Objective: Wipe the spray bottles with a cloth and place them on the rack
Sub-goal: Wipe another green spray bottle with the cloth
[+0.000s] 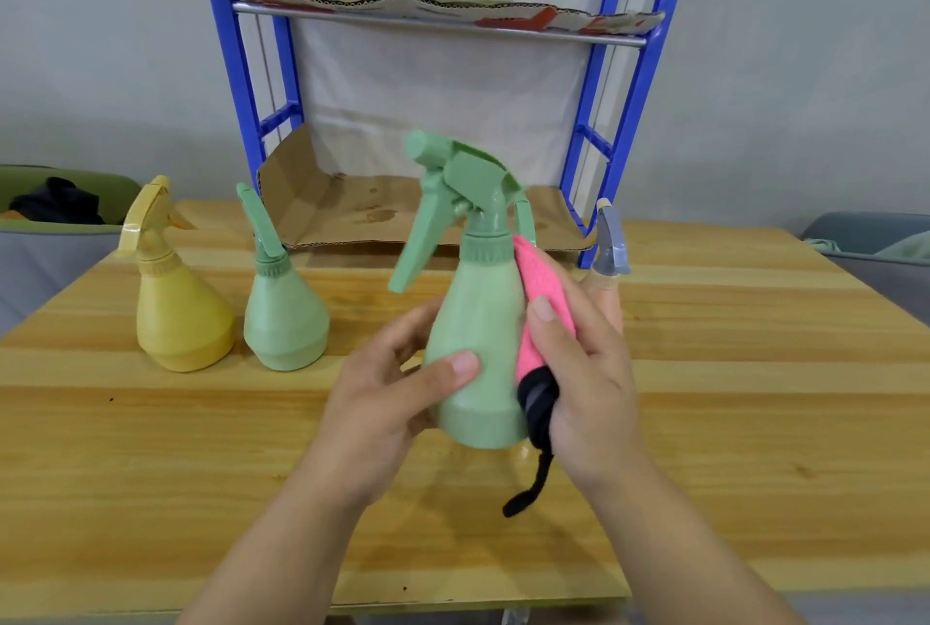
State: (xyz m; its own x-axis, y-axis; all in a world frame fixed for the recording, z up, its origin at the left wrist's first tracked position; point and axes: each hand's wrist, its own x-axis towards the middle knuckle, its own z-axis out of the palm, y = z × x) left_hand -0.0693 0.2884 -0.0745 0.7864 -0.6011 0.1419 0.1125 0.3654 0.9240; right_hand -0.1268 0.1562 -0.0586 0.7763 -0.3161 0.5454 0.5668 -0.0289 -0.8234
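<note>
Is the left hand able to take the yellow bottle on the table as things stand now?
Probably not yet. The left hand grips the near green bottle, so it is not free. The yellow bottle stands uncovered, but the other green bottle stands between them.

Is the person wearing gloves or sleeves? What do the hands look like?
No gloves. The left hand and right hand are bare, with short plain nails. No rings, watch or sleeves show, right down to the picture's edge.
</note>
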